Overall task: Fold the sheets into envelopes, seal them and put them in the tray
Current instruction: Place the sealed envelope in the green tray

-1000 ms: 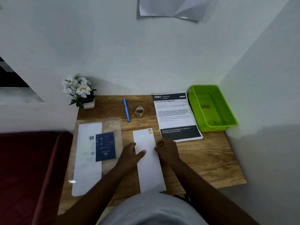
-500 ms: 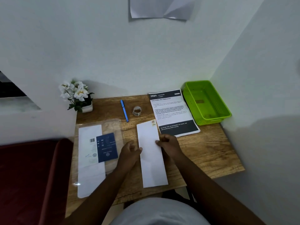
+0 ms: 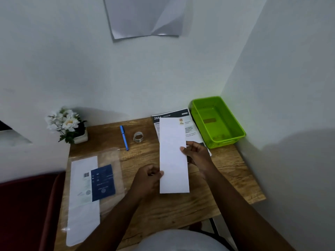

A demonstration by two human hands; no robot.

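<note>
A long white envelope (image 3: 173, 156) with a small stamp at its far corner is held up above the wooden table (image 3: 226, 171). My right hand (image 3: 196, 153) grips its right edge, thumb on top. My left hand (image 3: 147, 178) pinches its left edge lower down. Behind the envelope lies a printed sheet (image 3: 191, 130) with a black header, partly hidden by it. The green tray (image 3: 217, 122) stands at the back right corner; only a small brown patch shows on its floor.
A clear plastic packet (image 3: 90, 187) with white envelopes and a dark blue card lies at the left. A blue pen (image 3: 124, 137) and a tape roll (image 3: 138, 137) lie at the back. A white flower pot (image 3: 69, 126) stands back left. Walls close behind and right.
The envelope has been lifted off the table and moved back and right, over the printed sheet. Both hands went with it. The camera tilted up slightly.
</note>
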